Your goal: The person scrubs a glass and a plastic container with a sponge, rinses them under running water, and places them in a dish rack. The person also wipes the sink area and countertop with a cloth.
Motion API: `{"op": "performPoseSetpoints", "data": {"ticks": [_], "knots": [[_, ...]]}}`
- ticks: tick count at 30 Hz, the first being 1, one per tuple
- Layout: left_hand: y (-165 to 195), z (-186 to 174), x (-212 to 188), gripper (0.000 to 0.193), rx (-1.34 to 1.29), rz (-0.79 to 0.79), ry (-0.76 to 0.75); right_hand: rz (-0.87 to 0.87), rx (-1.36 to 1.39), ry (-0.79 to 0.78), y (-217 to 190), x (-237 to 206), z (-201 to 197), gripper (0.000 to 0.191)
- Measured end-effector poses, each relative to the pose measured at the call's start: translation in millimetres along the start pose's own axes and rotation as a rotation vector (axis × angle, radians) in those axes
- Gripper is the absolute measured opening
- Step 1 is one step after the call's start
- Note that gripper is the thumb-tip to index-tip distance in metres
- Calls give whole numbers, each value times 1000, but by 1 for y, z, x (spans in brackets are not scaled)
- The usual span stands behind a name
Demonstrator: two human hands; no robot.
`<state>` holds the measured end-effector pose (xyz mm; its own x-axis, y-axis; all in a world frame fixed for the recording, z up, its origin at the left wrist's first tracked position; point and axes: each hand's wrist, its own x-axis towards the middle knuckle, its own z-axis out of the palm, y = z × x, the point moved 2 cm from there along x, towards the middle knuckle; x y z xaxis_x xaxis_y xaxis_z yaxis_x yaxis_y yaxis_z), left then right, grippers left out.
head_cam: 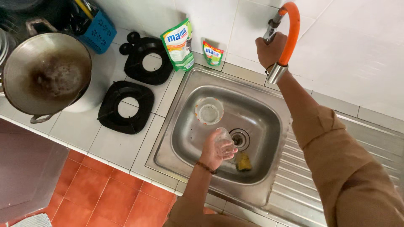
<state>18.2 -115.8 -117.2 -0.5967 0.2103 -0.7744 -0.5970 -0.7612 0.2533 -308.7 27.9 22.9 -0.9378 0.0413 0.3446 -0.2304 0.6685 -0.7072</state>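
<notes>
- The steel sink (269,185) with its ribbed draining board is the landmark; it sits in a white tiled counter (80,126) above an orange-red tiled floor (101,197).
- Far to the left of the sink, at the counter's edge, stands a large metal wok (46,73) with a darkened bottom.
- Between the wok and the sink lie two black burner rings (125,107), one nearer the wall than the other.
- A blue perforated basket (99,31) stands against the wall, well left of the sink.
- Behind the sink's back left corner two green-and-white refill pouches (180,44) lean on the wall tiles, the larger to the left.
- An orange flexible tap hose (291,29) arches above the sink's back right corner, ending in a metal collar.
- The right hand (269,49) reaches up to the tap's base behind that corner; its fingers are closed around the metal handle there.
- The left hand (215,151) hovers over the middle of the basin, near the drain (240,138), with its fingers wrapped around a clear drinking glass (224,136).
- A small clear bowl with an orange rim (208,111) lies on the basin floor, towards the back left.
- A yellow-brown sponge (243,162) rests in the basin just in front of the drain.
</notes>
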Motion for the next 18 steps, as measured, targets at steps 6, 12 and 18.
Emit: {"op": "performPoseSetpoints", "data": {"ticks": [6, 12, 18], "knots": [[7, 22, 19, 82, 103, -6, -91, -15, -29, -59, 6, -1, -3, 29], [22, 61, 36, 82, 250, 51, -114, -64, -12, -121, -25, -11, -28, 47], [55, 121, 58, 78, 464, 71, -144, 54, -373, -288, -12, -62, -53, 79]]}}
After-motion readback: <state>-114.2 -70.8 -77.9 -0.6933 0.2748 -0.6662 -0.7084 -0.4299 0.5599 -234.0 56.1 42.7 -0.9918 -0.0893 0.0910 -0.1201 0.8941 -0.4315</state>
